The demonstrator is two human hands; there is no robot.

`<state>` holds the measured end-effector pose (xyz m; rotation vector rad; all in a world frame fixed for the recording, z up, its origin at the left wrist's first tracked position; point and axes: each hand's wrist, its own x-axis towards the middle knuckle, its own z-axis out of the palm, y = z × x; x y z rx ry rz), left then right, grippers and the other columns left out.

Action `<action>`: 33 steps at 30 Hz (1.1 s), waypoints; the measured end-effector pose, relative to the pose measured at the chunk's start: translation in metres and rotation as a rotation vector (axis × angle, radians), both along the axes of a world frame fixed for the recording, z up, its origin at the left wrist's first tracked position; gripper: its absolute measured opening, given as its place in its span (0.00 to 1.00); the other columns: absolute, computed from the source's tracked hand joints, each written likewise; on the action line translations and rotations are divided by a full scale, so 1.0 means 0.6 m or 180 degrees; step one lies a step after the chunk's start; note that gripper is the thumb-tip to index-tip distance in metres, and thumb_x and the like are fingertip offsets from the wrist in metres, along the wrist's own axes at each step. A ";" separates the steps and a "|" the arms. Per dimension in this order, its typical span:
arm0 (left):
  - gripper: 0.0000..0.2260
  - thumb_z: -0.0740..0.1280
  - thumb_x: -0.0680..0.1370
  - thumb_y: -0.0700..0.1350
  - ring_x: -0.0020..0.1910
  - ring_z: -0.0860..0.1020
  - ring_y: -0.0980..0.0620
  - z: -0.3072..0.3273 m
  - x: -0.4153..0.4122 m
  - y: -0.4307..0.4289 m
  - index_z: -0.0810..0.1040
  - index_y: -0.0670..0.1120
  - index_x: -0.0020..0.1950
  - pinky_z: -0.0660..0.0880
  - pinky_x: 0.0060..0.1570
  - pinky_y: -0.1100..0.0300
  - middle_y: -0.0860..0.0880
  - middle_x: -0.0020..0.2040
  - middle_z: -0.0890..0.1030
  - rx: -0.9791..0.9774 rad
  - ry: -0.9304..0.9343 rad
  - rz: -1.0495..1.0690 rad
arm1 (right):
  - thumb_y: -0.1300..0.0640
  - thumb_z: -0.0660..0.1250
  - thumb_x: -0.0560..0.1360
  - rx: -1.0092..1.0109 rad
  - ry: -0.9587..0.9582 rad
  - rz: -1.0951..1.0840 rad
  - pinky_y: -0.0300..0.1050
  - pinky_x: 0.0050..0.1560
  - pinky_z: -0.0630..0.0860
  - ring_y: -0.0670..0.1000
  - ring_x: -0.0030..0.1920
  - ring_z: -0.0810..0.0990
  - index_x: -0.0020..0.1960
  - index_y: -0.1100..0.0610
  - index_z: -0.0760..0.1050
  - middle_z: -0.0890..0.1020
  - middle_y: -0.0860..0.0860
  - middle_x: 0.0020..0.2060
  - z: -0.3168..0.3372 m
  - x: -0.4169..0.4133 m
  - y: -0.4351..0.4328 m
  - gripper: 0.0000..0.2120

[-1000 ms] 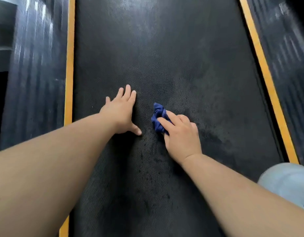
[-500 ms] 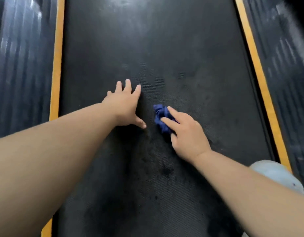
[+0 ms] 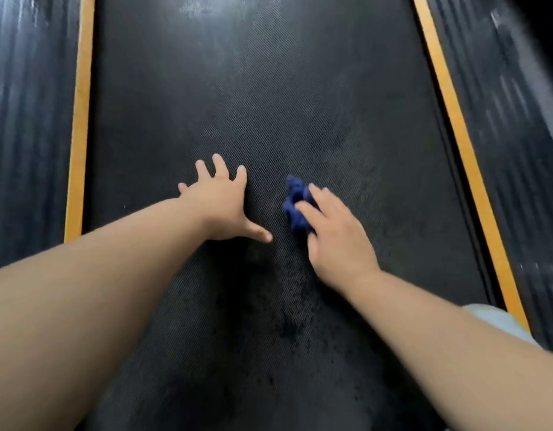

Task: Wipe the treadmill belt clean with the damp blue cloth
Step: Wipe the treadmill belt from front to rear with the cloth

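Right hand (image 3: 334, 231) has its fingers curled loosely over a crumpled dark-blue cloth (image 3: 295, 209). The thumb is tucked against the cloth's near side, so the wad is pinched and pressed down onto the black, finely textured treadmill belt (image 3: 269, 88). The cloth sits about midway between the belt's two long edges, just beside the thumb of the left hand (image 3: 219, 203), which lies flat on the belt with fingers straight and splayed, holding nothing.

Over the last second the cloth has crept a little toward the left hand, narrowing the gap to that thumb. The left fingers have fanned wider, as if taking more weight. Otherwise the pair has barely travelled along the belt. That reads as short scrubbing strokes on one patch, not long passes.

Dark damp speckles mark the belt nearer the person. The stretch toward the far end looks greyer and dusty, so most of the belt probably remains to be wiped. Orange edge strips (image 3: 77, 150) and ribbed dark side rails (image 3: 26, 119) flank the belt. The frame is slightly blurred.
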<state>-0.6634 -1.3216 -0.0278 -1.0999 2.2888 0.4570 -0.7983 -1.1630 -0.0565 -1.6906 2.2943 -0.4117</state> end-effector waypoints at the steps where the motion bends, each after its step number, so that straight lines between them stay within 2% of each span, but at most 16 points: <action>1: 0.62 0.68 0.54 0.77 0.75 0.44 0.34 0.004 -0.004 -0.008 0.43 0.51 0.78 0.58 0.65 0.29 0.40 0.77 0.43 -0.0007 0.0043 0.0011 | 0.60 0.61 0.68 0.0025 0.0070 0.0108 0.59 0.63 0.71 0.62 0.68 0.70 0.61 0.57 0.77 0.73 0.58 0.67 0.000 -0.010 0.014 0.22; 4: 0.62 0.68 0.54 0.76 0.76 0.43 0.38 0.007 -0.032 0.004 0.41 0.54 0.77 0.57 0.63 0.26 0.44 0.78 0.42 -0.0144 0.0212 -0.0225 | 0.59 0.63 0.68 -0.0111 0.0382 0.0306 0.57 0.63 0.71 0.61 0.68 0.70 0.61 0.53 0.78 0.74 0.55 0.67 -0.003 -0.043 -0.028 0.21; 6: 0.63 0.70 0.54 0.75 0.75 0.39 0.36 -0.009 -0.048 0.028 0.39 0.53 0.77 0.54 0.62 0.24 0.44 0.77 0.38 -0.0157 0.0164 -0.0245 | 0.59 0.62 0.73 0.0012 0.0505 0.0120 0.55 0.65 0.67 0.59 0.72 0.64 0.66 0.50 0.74 0.68 0.52 0.71 0.000 -0.058 -0.082 0.22; 9: 0.64 0.72 0.54 0.74 0.74 0.36 0.34 -0.023 -0.057 0.033 0.37 0.53 0.77 0.52 0.62 0.23 0.45 0.77 0.34 -0.0183 0.0135 -0.0092 | 0.57 0.58 0.77 0.0192 0.0320 -0.0328 0.50 0.70 0.60 0.55 0.75 0.55 0.72 0.50 0.66 0.59 0.50 0.76 -0.001 -0.072 -0.147 0.23; 13: 0.64 0.72 0.56 0.73 0.73 0.35 0.33 -0.019 -0.061 0.039 0.35 0.52 0.76 0.53 0.61 0.23 0.43 0.76 0.33 -0.0090 0.0007 -0.0099 | 0.58 0.60 0.74 -0.0072 -0.0095 -0.0503 0.53 0.67 0.67 0.56 0.71 0.65 0.68 0.54 0.70 0.66 0.54 0.72 -0.014 -0.043 -0.048 0.22; 15: 0.64 0.73 0.56 0.71 0.73 0.35 0.32 -0.010 -0.068 0.039 0.35 0.52 0.76 0.53 0.61 0.23 0.43 0.76 0.32 -0.0043 -0.0078 -0.0084 | 0.57 0.64 0.72 0.0123 -0.0088 -0.0396 0.56 0.65 0.69 0.58 0.69 0.68 0.66 0.55 0.72 0.70 0.55 0.70 -0.007 -0.033 0.026 0.22; 17: 0.65 0.74 0.56 0.70 0.73 0.35 0.32 -0.003 -0.070 0.033 0.35 0.52 0.76 0.52 0.61 0.23 0.43 0.76 0.32 -0.0014 -0.0067 -0.0021 | 0.56 0.65 0.72 0.0219 -0.0005 -0.0229 0.60 0.64 0.70 0.60 0.68 0.70 0.65 0.55 0.73 0.72 0.57 0.68 0.000 -0.048 0.034 0.21; 21: 0.65 0.75 0.55 0.70 0.74 0.36 0.33 -0.006 -0.075 0.037 0.36 0.52 0.77 0.53 0.61 0.23 0.43 0.76 0.33 -0.0023 -0.0076 0.0005 | 0.55 0.61 0.77 0.0366 0.0180 -0.0411 0.55 0.72 0.58 0.57 0.75 0.58 0.70 0.51 0.67 0.62 0.52 0.75 0.002 -0.079 -0.069 0.21; 25: 0.65 0.75 0.54 0.70 0.74 0.36 0.34 -0.009 -0.075 0.037 0.36 0.53 0.76 0.52 0.62 0.23 0.44 0.76 0.33 -0.0050 -0.0101 0.0039 | 0.54 0.56 0.79 0.0460 0.0331 -0.0771 0.53 0.73 0.55 0.55 0.76 0.52 0.71 0.50 0.64 0.58 0.50 0.76 0.002 -0.105 -0.167 0.20; 29: 0.65 0.75 0.54 0.70 0.74 0.36 0.34 -0.010 -0.073 0.038 0.36 0.53 0.77 0.54 0.62 0.24 0.44 0.76 0.33 -0.0060 -0.0111 0.0050 | 0.54 0.56 0.79 0.0275 0.0167 -0.0833 0.53 0.72 0.55 0.53 0.75 0.55 0.70 0.49 0.64 0.60 0.50 0.75 -0.001 -0.062 -0.066 0.20; 33: 0.65 0.76 0.54 0.69 0.74 0.37 0.33 -0.004 -0.077 0.040 0.36 0.52 0.77 0.55 0.62 0.24 0.43 0.76 0.33 -0.0021 -0.0124 0.0066 | 0.52 0.58 0.79 0.0649 0.0234 -0.0656 0.53 0.74 0.51 0.53 0.76 0.53 0.73 0.47 0.62 0.58 0.49 0.76 0.009 -0.042 0.037 0.23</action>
